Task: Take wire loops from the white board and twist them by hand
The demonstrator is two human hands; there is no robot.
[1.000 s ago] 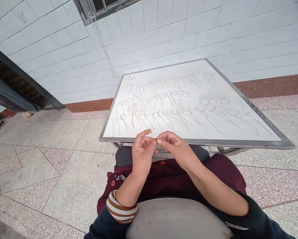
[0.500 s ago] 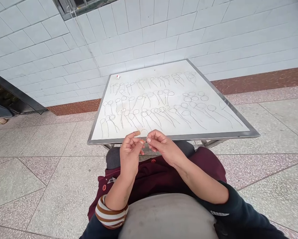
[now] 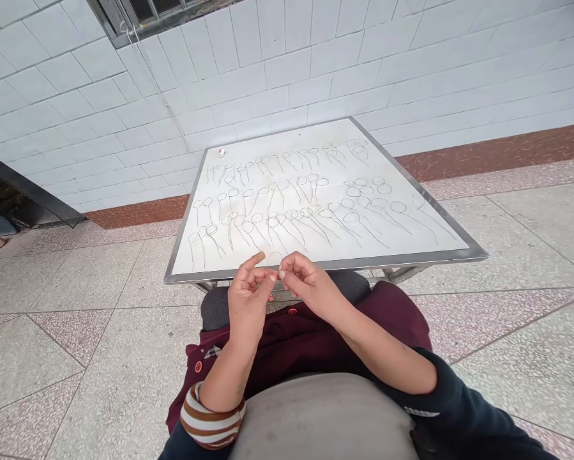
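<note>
A thin wire loop (image 3: 274, 253) rises between my hands, just off the near edge of the table. My left hand (image 3: 249, 291) pinches the wire between thumb and fingers, with its index finger stretched upward. From the right, my right hand (image 3: 308, 281) pinches the same wire, its fingertips touching or almost touching the left ones. The wire's lower part is hidden by the fingers. Beyond them, several looped wires with long tails (image 3: 310, 214) lie in rows on the white tabletop (image 3: 406, 239).
Several closed wire rings (image 3: 384, 190) sit toward the table's right side. A small white and red object (image 3: 222, 153) is at the back left corner. A metal rim (image 3: 425, 257) borders the table. Behind stands a tiled wall (image 3: 287, 70); speckled floor (image 3: 138, 377) surrounds everything.
The view has shifted slightly, so the table appears a little further left. My hands still pinch the wire loop, with fingertips now closer together.
</note>
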